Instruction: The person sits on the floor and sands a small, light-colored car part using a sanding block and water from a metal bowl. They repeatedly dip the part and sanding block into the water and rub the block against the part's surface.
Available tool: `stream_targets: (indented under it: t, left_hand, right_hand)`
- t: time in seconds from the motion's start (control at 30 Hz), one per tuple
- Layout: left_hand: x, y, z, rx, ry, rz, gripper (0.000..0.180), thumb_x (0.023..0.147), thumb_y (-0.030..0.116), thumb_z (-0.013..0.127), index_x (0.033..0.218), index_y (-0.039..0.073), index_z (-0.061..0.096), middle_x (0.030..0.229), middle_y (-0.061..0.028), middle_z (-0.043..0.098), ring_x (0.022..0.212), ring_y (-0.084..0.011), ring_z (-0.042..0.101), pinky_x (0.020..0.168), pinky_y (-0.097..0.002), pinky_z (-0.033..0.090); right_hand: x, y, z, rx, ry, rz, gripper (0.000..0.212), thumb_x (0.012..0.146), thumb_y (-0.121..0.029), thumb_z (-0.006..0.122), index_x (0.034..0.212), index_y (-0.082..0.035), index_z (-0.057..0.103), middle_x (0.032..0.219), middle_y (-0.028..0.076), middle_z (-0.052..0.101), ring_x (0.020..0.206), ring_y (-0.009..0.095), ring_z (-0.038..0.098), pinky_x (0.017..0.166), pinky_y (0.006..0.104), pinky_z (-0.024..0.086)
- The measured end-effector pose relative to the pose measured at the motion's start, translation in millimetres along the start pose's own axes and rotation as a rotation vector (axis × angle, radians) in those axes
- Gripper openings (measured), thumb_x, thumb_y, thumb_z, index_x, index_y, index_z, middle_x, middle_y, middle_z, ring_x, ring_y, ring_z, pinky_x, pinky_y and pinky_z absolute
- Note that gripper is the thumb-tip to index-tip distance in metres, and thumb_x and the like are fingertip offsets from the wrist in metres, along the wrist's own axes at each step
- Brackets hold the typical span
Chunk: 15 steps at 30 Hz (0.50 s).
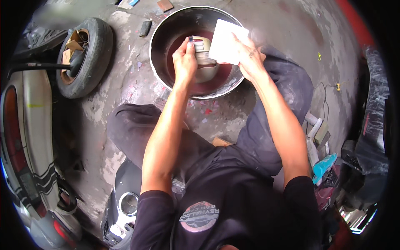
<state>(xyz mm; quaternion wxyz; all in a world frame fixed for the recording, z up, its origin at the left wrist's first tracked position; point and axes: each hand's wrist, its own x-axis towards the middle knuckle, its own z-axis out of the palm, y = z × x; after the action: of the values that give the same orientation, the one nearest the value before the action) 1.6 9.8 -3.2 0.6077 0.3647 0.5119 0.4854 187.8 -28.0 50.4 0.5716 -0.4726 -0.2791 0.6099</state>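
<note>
A wide black basin (pixel 155 62) with a pale rim stands on the floor in front of my knees, with dark reddish liquid (pixel 227 77) in its bottom. My left hand (pixel 184 62) is closed on the upper left edge of a rounded, pale silver-beige part (pixel 205 73) with slots and ridges, which sits in the basin. My right hand (pixel 251 58) grips a white rectangular sheet (pixel 224 41) by its right side, thumb on top. The sheet is tilted above the basin's right half and overlaps the part's right edge in view. Its underside and most right fingers are hidden.
To the left, a tyre (pixel 104 54) with cardboard pieces inside lies near a striped motorcycle body panel (pixel 41 112). A black part with a round opening (pixel 129 203) sits beside my left thigh. On the right are a turquoise object (pixel 324 167) and a plastic-wrapped item (pixel 375 112).
</note>
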Motion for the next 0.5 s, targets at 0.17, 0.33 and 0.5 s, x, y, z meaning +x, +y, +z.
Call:
stream_targets:
  t: [0.17, 0.33, 0.5]
  left_hand:
    - [-2.8, 14.8, -0.5, -0.089, -0.079, -0.140, 0.046, 0.108, 0.011, 0.052, 0.152, -0.004, 0.051, 0.132, -0.0167, 0.069, 0.113, -0.0214, 0.069, 0.099, -0.0346, 0.055]
    - [-5.6, 18.7, -2.3, -0.128, -0.117, -0.176, 0.045, 0.109, 0.006, 0.052, 0.152, -0.007, 0.050, 0.130, -0.0142, 0.070, 0.112, -0.0175, 0.068, 0.100, -0.0305, 0.052]
    - [-6.5, 19.5, 1.1, -0.155, -0.081, -0.153, 0.040, 0.109, 0.005, 0.051, 0.147, -0.006, 0.055, 0.127, -0.0134, 0.072, 0.111, -0.0180, 0.069, 0.100, -0.0312, 0.053]
  right_hand:
    - [17.2, 21.9, -25.1, -0.141, -0.121, -0.142, 0.033, 0.097, -0.006, 0.070, 0.127, 0.002, 0.060, 0.112, 0.013, 0.072, 0.093, 0.022, 0.075, 0.078, 0.0364, 0.065]
    - [7.4, 17.6, -9.4, -0.318, -0.090, -0.089, 0.035, 0.092, -0.004, 0.072, 0.124, 0.002, 0.060, 0.110, 0.012, 0.072, 0.096, 0.019, 0.073, 0.085, 0.0317, 0.061]
    - [-1.8, 40.5, 8.1, -0.544, -0.047, -0.355, 0.032, 0.091, -0.007, 0.072, 0.120, 0.001, 0.061, 0.105, 0.012, 0.073, 0.098, 0.019, 0.072, 0.082, 0.0342, 0.060]
